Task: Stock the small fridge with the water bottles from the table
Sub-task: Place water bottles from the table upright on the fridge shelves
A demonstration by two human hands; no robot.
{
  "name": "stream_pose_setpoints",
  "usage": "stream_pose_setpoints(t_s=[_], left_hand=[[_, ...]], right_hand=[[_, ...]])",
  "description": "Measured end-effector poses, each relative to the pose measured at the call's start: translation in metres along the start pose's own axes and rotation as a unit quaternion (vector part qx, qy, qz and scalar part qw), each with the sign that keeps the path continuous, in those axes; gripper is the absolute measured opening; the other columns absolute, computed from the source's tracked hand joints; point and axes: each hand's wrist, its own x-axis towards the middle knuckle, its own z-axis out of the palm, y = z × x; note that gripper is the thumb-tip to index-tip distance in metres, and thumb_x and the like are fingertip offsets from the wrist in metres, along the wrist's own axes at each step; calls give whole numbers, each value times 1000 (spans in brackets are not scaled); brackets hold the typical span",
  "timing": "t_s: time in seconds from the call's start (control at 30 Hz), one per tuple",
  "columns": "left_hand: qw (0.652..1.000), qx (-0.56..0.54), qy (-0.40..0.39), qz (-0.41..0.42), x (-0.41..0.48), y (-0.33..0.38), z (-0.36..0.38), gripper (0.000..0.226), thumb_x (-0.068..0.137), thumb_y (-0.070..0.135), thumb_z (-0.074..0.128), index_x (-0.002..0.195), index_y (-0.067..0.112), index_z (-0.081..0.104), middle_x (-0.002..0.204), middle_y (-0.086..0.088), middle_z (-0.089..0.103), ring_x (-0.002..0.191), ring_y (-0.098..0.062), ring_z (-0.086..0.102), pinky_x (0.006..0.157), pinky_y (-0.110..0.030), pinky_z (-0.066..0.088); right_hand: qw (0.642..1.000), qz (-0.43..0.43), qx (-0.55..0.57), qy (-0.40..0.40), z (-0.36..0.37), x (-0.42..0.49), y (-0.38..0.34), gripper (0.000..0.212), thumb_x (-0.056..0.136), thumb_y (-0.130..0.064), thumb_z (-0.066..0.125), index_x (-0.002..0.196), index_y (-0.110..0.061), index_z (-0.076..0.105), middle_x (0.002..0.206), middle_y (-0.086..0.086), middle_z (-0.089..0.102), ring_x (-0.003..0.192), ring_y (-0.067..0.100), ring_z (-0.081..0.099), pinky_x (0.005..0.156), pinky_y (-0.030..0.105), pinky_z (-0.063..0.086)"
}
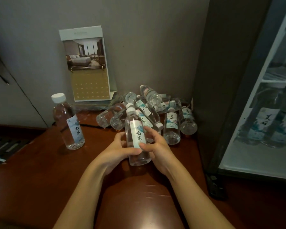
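Both my hands hold one clear water bottle with a white cap and pale label, tilted slightly above the brown table. My left hand grips its left side, my right hand its right side. Behind it a pile of several water bottles lies on the table against the wall. One more bottle stands upright at the left. The small fridge stands at the right with its glass door; bottles show on a lower shelf inside.
A standing desk calendar with a hotel room photo leans by the grey wall behind the pile. A dark cable runs along the table's back. A dark hinge bracket sits at the fridge's bottom corner.
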Motion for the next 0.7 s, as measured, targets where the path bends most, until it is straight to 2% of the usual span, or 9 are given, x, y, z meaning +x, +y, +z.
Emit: stream_pose_setpoints(t_s=[0.07,0.23,0.3,0.37,0.47,0.57,0.7], left_hand=[[999,-28,-17,19,-2,1,4,92,64,-4,78,137,22,28,121,-10,61,106,-23,64,85,-36,54],[995,-19,-67,65,-2,0,4,104,61,-12,76,140,35,26,125,-1,61,109,-21,63,90,-44,52],[995,-15,-64,81,-2,-1,5,106,62,-17,73,139,37,26,125,0,60,110,-20,63,91,-45,52],[994,-13,-64,91,-3,-2,6,106,59,-14,73,139,38,25,127,-1,58,112,-18,62,90,-46,52],[992,5,-66,108,-8,-4,9,103,62,-14,74,137,39,27,130,0,55,114,-14,60,88,-39,54],[989,36,-55,132,-22,-8,18,92,68,-15,70,132,39,32,125,0,58,113,-14,60,84,-32,54],[985,51,-52,157,-47,-13,31,84,71,-11,69,136,27,33,123,1,61,114,-14,59,83,-26,53]], right_hand=[[999,-12,28,11,-2,0,-2,66,79,17,57,135,-15,43,126,10,51,103,23,61,76,30,57],[998,-68,5,-5,-9,-5,-9,74,75,17,62,138,-18,42,117,4,60,104,17,62,87,35,55],[996,-83,-28,-24,-10,-7,-12,79,74,15,64,138,-25,41,117,1,63,102,12,65,84,32,56],[993,-85,-66,-38,-11,-9,-13,82,75,13,65,139,-30,37,118,-4,62,100,6,65,79,26,56],[990,-71,-110,-51,-12,-15,-13,78,77,7,67,139,-27,35,116,-8,61,103,4,62,78,22,55],[984,-64,-148,-74,-13,-26,-14,72,75,11,66,134,-19,39,113,-4,62,101,5,63,81,22,54],[972,-74,-203,-92,-13,-47,-19,72,71,13,70,130,-17,44,115,5,63,102,10,64,86,24,53]])
